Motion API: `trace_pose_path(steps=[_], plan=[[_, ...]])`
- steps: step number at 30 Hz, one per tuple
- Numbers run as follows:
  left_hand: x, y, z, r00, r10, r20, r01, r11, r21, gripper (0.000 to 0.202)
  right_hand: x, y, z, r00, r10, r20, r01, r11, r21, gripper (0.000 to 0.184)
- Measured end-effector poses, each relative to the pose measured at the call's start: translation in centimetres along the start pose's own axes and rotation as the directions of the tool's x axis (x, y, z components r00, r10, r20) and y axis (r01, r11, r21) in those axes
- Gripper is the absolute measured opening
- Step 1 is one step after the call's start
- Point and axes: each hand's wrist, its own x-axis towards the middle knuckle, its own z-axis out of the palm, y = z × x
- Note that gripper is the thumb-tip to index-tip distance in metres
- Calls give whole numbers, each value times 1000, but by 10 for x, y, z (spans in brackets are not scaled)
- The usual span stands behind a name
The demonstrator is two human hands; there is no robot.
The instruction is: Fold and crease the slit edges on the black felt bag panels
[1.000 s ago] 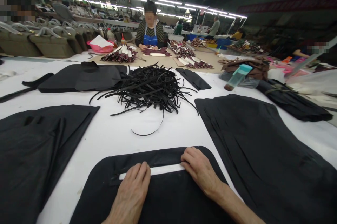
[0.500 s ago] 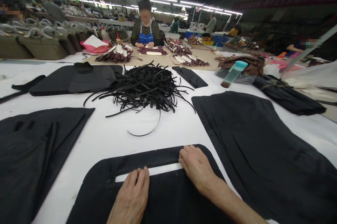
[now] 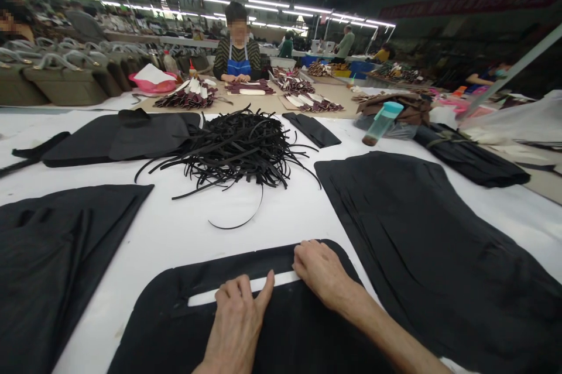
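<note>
A black sheet panel (image 3: 302, 327) with rounded corners lies flat before me, cut through by a long narrow slot (image 3: 199, 299) that shows white. My left hand (image 3: 237, 318) rests on the panel at the slot's lower edge, its fingertips bent over the slot and its thumb stretched out to the right. At the slot's right end, my right hand (image 3: 324, 273) has its fingers curled together on the panel; the fingertips are hidden from view. Beyond the panel, a heap of thin black strips (image 3: 243, 148) lies on the white table (image 3: 175, 233), one loose strip curving toward me.
Black sheets lie in stacks at left (image 3: 39, 257) and right (image 3: 421, 245). Further back are black panels (image 3: 88, 137), a small black piece (image 3: 312, 129) and a teal-lidded bottle (image 3: 383, 123). A co-worker (image 3: 237, 49) in a blue apron handles maroon pieces opposite.
My left hand has slid right along the slot, and its thumb has spread away from the fingers. My right hand stays at the slot's right end. The view has shifted slightly.
</note>
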Motion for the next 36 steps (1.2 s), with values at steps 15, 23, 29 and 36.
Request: trace_pose_path(steps=[15, 23, 29, 36], plan=[[24, 36, 3, 979, 119, -166, -132, 989, -73, 46, -2, 12, 4, 998, -55, -18, 57, 988, 141, 15], [27, 41, -4, 991, 89, -102, -97, 992, -84, 47, -14, 44, 1, 985, -155, -72, 169, 946, 277, 17], [30, 42, -5, 993, 99, -72, -104, 992, -71, 49, -18, 48, 4, 991, -106, -79, 124, 951, 285, 9], [35, 48, -9, 995, 103, -17, -103, 994, -32, 50, -13, 45, 4, 998, 68, 11, -68, 957, 281, 6]])
